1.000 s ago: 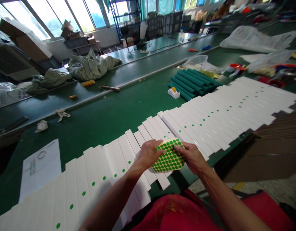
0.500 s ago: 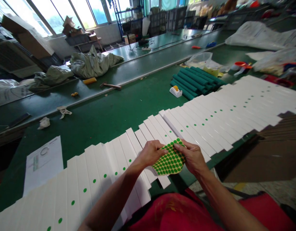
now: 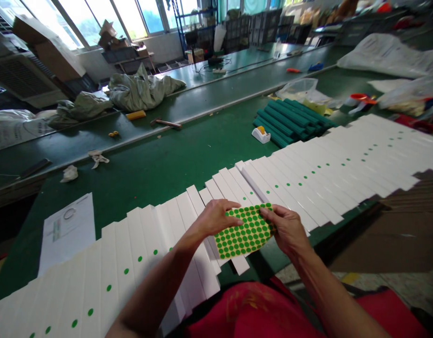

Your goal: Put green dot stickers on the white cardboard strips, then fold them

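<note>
A yellow sheet of green round stickers (image 3: 245, 232) is held between both hands just above the near table edge. My left hand (image 3: 216, 218) pinches the sheet's upper left part, thumb on top of the dots. My right hand (image 3: 289, 230) grips the sheet's right edge with curled fingers. Under the hands runs a long overlapping row of white strips (image 3: 308, 183) on the green table (image 3: 160, 173); most strips carry one green dot each, while the few strips right beneath the sheet show none.
A white tape dispenser (image 3: 260, 134) and a stack of dark green rolls (image 3: 294, 121) lie behind the strips. A printed paper (image 3: 66, 230) sits at the left. Brown cardboard (image 3: 385, 234) lies at the right edge. Clear plastic bags (image 3: 389, 56), a hammer (image 3: 165, 123) and grey sacks (image 3: 139, 91) lie farther off.
The sticker sheet has flattened out and tilted wider between my hands. My left thumb has slid onto the sheet's top. The view has drifted slightly.
</note>
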